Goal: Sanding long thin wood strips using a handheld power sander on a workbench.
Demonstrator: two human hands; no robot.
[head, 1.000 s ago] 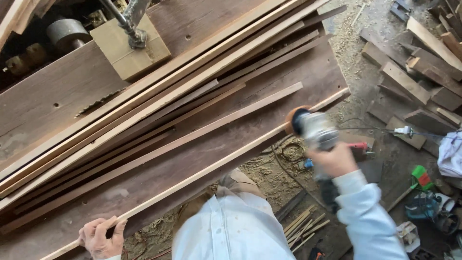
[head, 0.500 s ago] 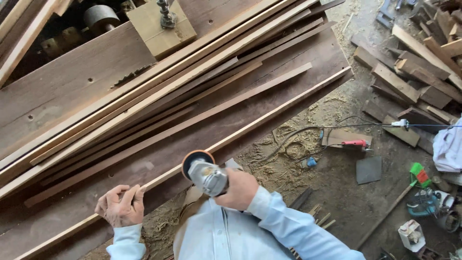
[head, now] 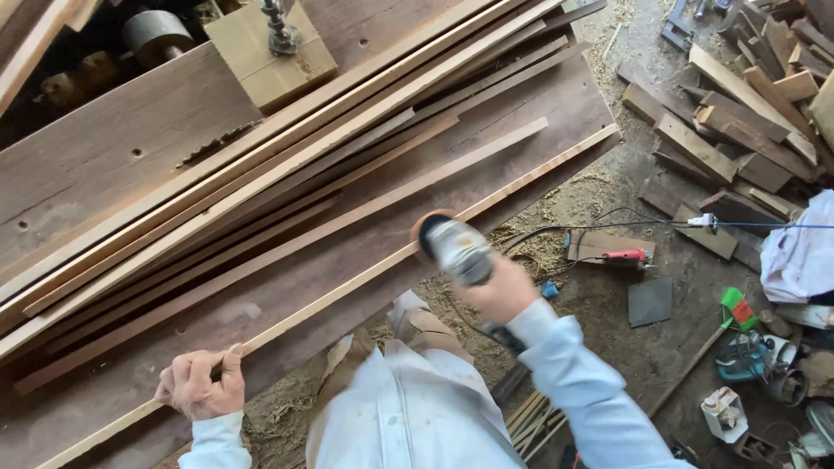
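Observation:
My right hand (head: 497, 291) grips a silver angle grinder (head: 453, 249) whose round sanding disc presses on a long thin pale wooden strip (head: 347, 287). That strip lies along the front edge of a dark wooden workbench (head: 287, 287), running from lower left to upper right. My left hand (head: 201, 385) clamps down on the strip near its lower left end, fingers curled over it. The grinder is motion-blurred. Its black cord trails off to the right over the floor.
Several longer wooden slats (head: 261, 187) are stacked diagonally across the bench. A wooden block with a metal screw clamp (head: 271, 48) sits at the back. Scrap timber (head: 738, 122), a red-handled tool (head: 624, 255), sawdust and clutter cover the floor on the right.
The grinder swung from the right down to the left along the strip half a second ago, and has now moved back right along it. My left hand stays pressed on the strip.

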